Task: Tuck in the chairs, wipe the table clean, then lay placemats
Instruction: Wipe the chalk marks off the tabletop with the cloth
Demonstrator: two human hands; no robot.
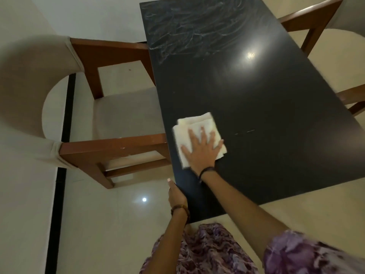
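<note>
A black table (256, 99) runs away from me, with pale smear marks across its far end. A folded white cloth (194, 124) lies near the table's left edge, and my right hand (201, 149) presses flat on it with fingers spread. My left hand (176, 194) grips the table's near left edge, thumb on top. One wooden chair with a beige seat (122, 113) stands at the left side, its seat partly under the table. Another wooden chair (324, 24) stands at the right side.
Pale glossy floor tiles (118, 224) lie around the table, with a black strip (63, 155) running along the left. A light reflects off the tabletop's middle. My purple patterned clothing fills the bottom of the view.
</note>
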